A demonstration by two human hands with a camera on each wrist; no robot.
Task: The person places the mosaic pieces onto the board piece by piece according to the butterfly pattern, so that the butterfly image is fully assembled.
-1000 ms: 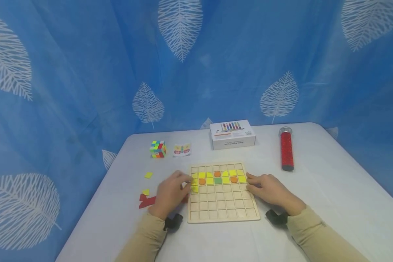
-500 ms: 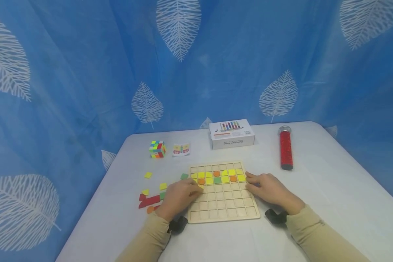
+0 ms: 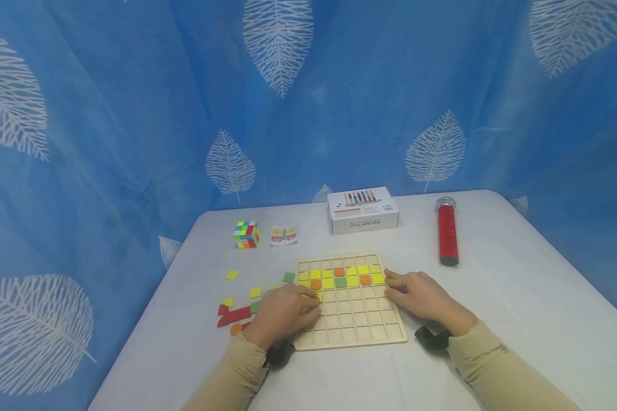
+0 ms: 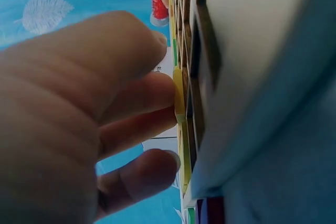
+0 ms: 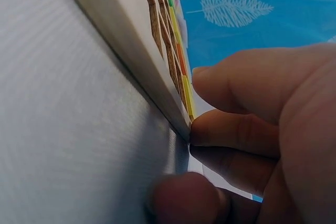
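Observation:
A pale wooden grid board point(image 3: 359, 319) lies on the table, with yellow, orange and green tiles in some of its upper cells. My left hand point(image 3: 285, 311) reaches over the board's left side. In the left wrist view, its fingertips point(image 4: 167, 88) touch a yellow tile point(image 4: 179, 95) on the grid, and the thumb is apart from that tile. In the head view the left hand covers some lower left cells. My right hand point(image 3: 421, 297) is at the board's right edge; in the right wrist view a fingertip point(image 5: 202, 129) meets the rim while the thumb is beside a yellow tile point(image 5: 188, 98).
Loose yellow, green, red and orange pieces, among them a long red piece point(image 3: 236, 315), lie left of the board. Behind are a puzzle cube point(image 3: 247, 234), a pattern card point(image 3: 284, 235) and a white box point(image 3: 363, 211). A red glittery tube point(image 3: 448, 234) lies back right.
My left hand has moved right from the board's left edge onto its grid, uncovering loose pieces on the table. My right hand has stayed at the right edge.

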